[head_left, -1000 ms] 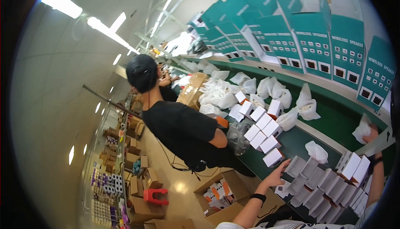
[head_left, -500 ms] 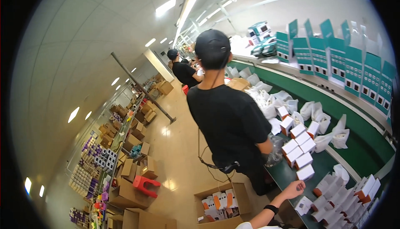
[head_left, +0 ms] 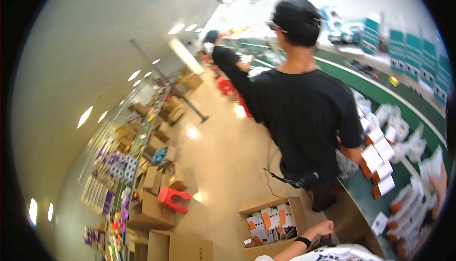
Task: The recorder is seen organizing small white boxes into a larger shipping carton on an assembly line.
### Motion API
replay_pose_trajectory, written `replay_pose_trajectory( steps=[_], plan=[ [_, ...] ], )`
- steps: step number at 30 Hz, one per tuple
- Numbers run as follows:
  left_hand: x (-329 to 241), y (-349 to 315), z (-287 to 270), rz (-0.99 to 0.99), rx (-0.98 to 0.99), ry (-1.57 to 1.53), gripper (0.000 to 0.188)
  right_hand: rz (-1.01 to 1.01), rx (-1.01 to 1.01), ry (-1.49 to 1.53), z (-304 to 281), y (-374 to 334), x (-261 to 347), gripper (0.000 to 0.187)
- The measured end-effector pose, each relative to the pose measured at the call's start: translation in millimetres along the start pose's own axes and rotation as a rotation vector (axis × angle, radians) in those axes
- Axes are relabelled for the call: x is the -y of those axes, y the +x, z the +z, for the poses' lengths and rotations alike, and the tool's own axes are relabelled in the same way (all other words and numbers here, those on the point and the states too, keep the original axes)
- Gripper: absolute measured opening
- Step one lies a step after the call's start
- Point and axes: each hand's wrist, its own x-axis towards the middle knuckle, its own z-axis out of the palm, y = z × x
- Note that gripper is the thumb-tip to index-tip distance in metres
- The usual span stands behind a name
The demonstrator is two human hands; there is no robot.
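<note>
My left hand, with a dark band on its wrist, hangs beside the bench edge near an open cardboard box. Its fingers are curled closed, and nothing shows in them. That box contains several white and orange cartons. At the far right rim, part of my right hand is next to a white plastic bag; its fingers are hidden. Rows of white-and-orange boxes stand in front of it on the green bench. A small white box lies near the bench edge.
A co-worker in black stands close ahead at the bench; another person is farther off. Teal cartons line the shelf. On the left are a red stool, cardboard boxes and a long loaded table.
My left hand has left the white boxes and moved down beside the bench, its fingers curling closed. My right hand has come into view. My view has shifted, and the near co-worker's head has turned left.
</note>
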Motion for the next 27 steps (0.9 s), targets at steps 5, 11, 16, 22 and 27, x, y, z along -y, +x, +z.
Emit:
replay_pose_trajectory(
  steps=[5,11,16,22,27],
  plan=[
    [115.5,-70.6,-8.2,-0.51,0.193,-0.013,0.036,-0.368,0.046,0.518,48.3,101.2,144.9,0.082],
    [78.8,-104.1,-0.9,-0.494,0.002,0.157,0.044,-0.028,0.17,0.079,98.5,146.9,146.9,0.059],
    [69.6,-71.1,-10.1,-0.507,0.042,0.184,0.044,-0.382,0.375,0.005,167.3,153.4,92.8,0.052],
    [50.1,-51.9,-14.0,-0.55,-0.033,0.153,0.043,-0.721,0.5,-0.011,211.2,138.2,75.4,0.041],
    [38.3,-35.8,-19.9,-0.578,-0.128,0.112,0.043,-0.417,0.826,0.147,162.8,171.2,93.5,0.036]
  ],
)
